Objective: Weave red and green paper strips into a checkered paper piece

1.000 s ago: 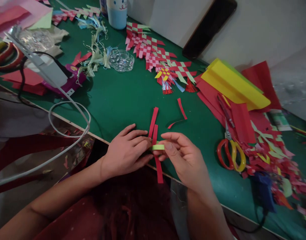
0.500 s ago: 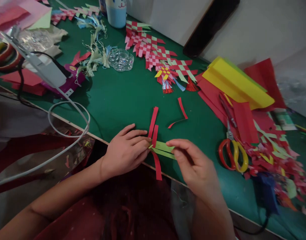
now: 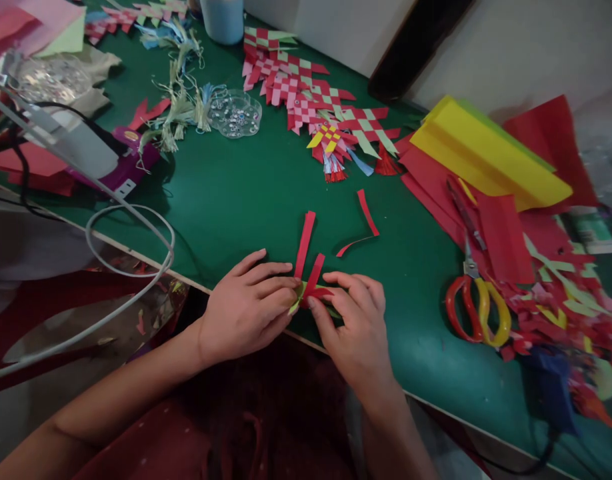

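Observation:
At the table's near edge, my left hand presses and pinches the left end of a small weave of green paper strips and red paper strips. One red strip stands up beyond the fingers, and a shorter one leans across the green. My right hand pinches a red strip end between thumb and fingers, folded to the right over the green. Most of the green strips are hidden under the hands. A loose bent red strip lies just beyond my right hand.
Scissors lie right, by red paper sheets, a folded yellow sheet and paper scraps. Woven paper fish line the back. Tassels, a clear dish of beads, a purple device and a white cable are left.
My right hand has moved left, from the far ends of the green strips to the weave, and now pinches a red strip. The lower red strip end now folds right. My left hand stays in place.

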Available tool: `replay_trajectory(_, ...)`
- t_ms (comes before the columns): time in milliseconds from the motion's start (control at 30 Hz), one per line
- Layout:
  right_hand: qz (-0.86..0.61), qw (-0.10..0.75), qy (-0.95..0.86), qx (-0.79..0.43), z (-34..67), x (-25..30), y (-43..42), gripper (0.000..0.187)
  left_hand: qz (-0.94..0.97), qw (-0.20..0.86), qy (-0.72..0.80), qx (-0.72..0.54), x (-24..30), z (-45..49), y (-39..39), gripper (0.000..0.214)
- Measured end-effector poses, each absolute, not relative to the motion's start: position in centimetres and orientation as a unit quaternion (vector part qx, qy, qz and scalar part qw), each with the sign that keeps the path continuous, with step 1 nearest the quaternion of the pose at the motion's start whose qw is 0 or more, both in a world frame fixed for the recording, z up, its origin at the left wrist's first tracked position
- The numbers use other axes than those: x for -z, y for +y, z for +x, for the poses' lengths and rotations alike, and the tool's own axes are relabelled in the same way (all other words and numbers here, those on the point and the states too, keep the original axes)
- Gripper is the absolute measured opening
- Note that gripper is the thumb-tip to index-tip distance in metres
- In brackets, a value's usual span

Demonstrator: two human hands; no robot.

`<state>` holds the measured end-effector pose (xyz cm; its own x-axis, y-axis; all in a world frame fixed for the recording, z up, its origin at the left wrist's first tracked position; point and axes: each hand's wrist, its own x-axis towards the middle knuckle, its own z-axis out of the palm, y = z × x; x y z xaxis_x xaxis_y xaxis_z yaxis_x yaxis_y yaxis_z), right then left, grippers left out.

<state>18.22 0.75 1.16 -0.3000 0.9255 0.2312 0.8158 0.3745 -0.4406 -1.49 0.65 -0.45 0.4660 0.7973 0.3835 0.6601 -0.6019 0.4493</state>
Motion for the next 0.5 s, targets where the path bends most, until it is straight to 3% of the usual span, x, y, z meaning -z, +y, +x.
replay_trajectory(500,-0.544,0.23,-0.799,-0.111,18.16,-1.09,1.03,0.006,0.859,0.107,0.415,-0.281,0.79,-1.78,0.64,0.011)
